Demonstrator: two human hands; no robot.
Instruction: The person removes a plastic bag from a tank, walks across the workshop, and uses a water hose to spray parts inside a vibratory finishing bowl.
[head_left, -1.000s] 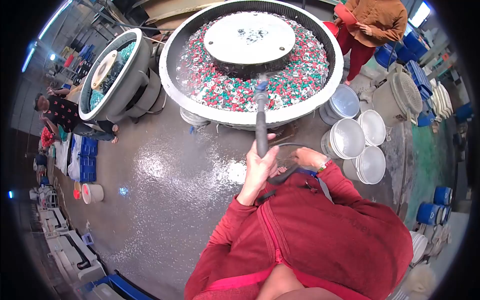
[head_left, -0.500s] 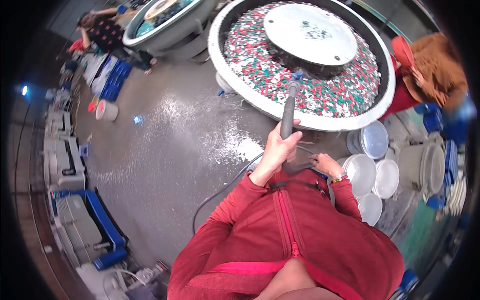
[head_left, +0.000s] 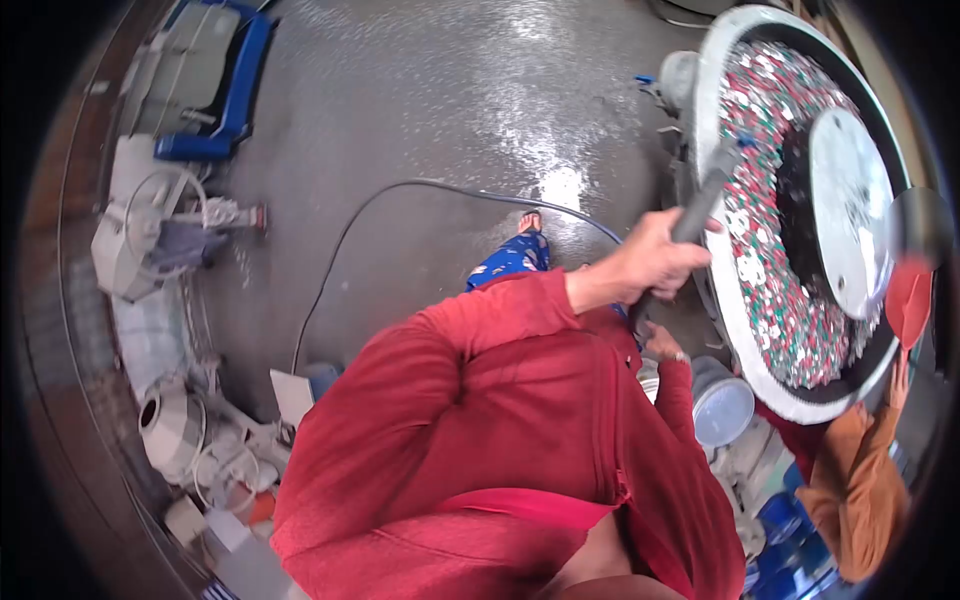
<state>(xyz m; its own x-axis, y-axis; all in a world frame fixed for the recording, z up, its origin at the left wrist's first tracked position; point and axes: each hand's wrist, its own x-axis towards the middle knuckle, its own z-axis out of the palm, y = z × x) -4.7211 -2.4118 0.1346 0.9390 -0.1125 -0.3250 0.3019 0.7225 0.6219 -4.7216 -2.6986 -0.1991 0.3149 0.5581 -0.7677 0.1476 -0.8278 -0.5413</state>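
A grey pressure-washer wand (head_left: 705, 200) with a blue tip reaches over the near rim of a big round vibrating tub (head_left: 722, 290). My left hand (head_left: 660, 258) is wrapped round the wand's grey barrel. Lower down, close to my waist, my right hand (head_left: 662, 342) grips the wand's rear handle, which is partly hidden by my sleeve and body. Many small red, green and white pieces (head_left: 765, 235) fill the tub's ring-shaped channel. A round white cover (head_left: 850, 215) sits on the dark centre of the tub.
A dark hose (head_left: 420, 183) curves across the wet floor (head_left: 400, 120). On the tub's far side, a co-worker in a brown top (head_left: 850, 490) holds a red scoop (head_left: 908, 300). A white bucket (head_left: 722, 412) stands beside me. Machines (head_left: 175, 425) and a blue-framed unit (head_left: 240, 90) line the left.
My view has swung left, so the tub now appears at the right. The wand stays in both hands, its tip now over the tub's near side. The co-worker's red scoop has moved.
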